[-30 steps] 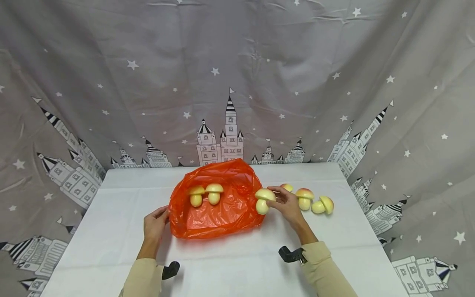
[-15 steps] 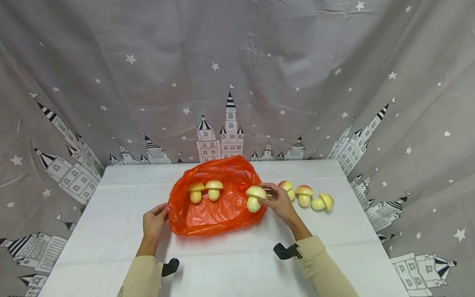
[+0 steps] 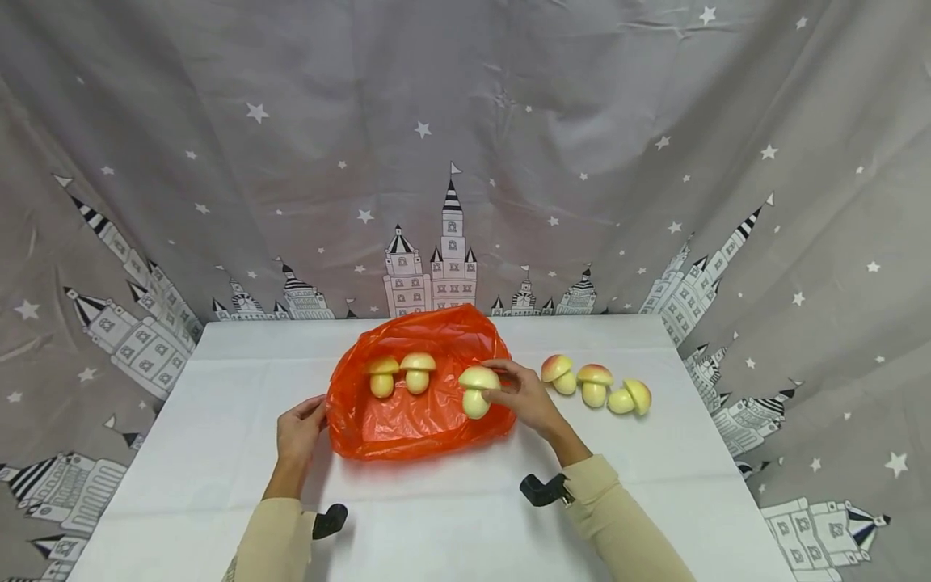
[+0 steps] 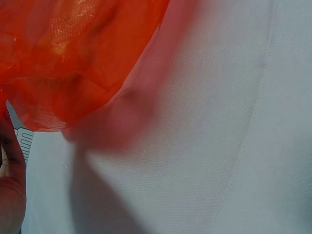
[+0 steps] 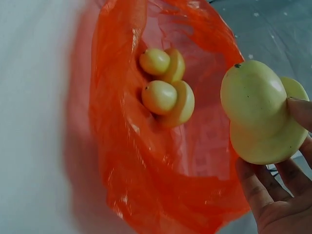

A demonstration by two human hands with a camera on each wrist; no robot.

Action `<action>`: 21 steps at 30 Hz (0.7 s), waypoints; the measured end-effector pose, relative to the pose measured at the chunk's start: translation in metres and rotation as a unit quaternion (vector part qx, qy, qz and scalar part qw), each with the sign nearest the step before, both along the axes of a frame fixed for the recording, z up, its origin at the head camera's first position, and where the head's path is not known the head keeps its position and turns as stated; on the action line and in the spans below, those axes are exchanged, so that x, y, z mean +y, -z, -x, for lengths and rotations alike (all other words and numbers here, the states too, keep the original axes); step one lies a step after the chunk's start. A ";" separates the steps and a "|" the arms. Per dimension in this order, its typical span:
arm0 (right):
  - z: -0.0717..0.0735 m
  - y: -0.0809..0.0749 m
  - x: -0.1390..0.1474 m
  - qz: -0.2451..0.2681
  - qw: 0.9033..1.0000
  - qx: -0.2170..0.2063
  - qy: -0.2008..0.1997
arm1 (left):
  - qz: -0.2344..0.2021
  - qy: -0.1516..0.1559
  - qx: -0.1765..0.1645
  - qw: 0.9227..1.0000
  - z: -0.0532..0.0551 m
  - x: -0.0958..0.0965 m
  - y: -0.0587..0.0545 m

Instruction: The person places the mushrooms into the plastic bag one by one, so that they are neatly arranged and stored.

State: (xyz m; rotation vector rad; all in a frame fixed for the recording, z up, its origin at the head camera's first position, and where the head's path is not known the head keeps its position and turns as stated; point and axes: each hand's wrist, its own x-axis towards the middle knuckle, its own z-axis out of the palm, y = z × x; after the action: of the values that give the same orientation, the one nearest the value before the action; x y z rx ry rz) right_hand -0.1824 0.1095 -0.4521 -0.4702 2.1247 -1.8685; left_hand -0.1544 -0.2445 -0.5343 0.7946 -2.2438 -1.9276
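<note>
A red plastic bag [image 3: 403, 446] stands with its mouth spread wide in the head view. Two toy mushrooms, one [image 3: 382, 377] beside the other [image 3: 418, 373], lie inside it. My left hand [image 3: 298, 430] pinches the bag's left rim; in the left wrist view only part of that hand [image 4: 12, 187] shows at the edge. With thumb and fingers my right hand [image 3: 525, 396] grips a pale yellow toy mushroom [image 3: 476, 391] by its cap, over the right side of the bag's opening. The right wrist view shows this mushroom [image 5: 256, 107] with its stem facing the camera.
Three more toy mushrooms with reddish caps, the left one [image 3: 558, 373], the middle one [image 3: 595, 385] and the tipped one [image 3: 631, 397], lie right of the bag on the white table [image 3: 436, 517]. A grey castle-print curtain [image 3: 465, 145] hangs behind.
My right hand has carried the mushroom leftward, from the bag's right rim to over its opening. The leftmost loose mushroom has come into full view. My left hand stays at the rim.
</note>
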 end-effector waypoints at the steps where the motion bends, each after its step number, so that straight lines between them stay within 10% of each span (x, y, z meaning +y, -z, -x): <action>1: -0.001 -0.001 -0.002 -0.002 1.000 -0.001 -0.003 | 0.000 0.000 0.000 1.000 0.000 0.000 0.000; 8: 0.009 0.020 -0.011 -0.003 1.000 0.006 -0.001 | 0.003 0.008 -0.009 1.000 0.000 0.000 0.001; 21: 0.001 0.005 -0.032 -0.019 1.000 0.008 0.008 | 0.006 0.013 -0.022 1.000 -0.002 0.000 -0.001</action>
State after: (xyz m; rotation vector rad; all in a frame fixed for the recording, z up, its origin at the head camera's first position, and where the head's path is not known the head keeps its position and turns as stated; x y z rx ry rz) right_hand -0.1832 0.0780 -0.4570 -0.4640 2.1754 -1.8356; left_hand -0.1524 -0.2449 -0.5336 0.8167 -2.3003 -1.9249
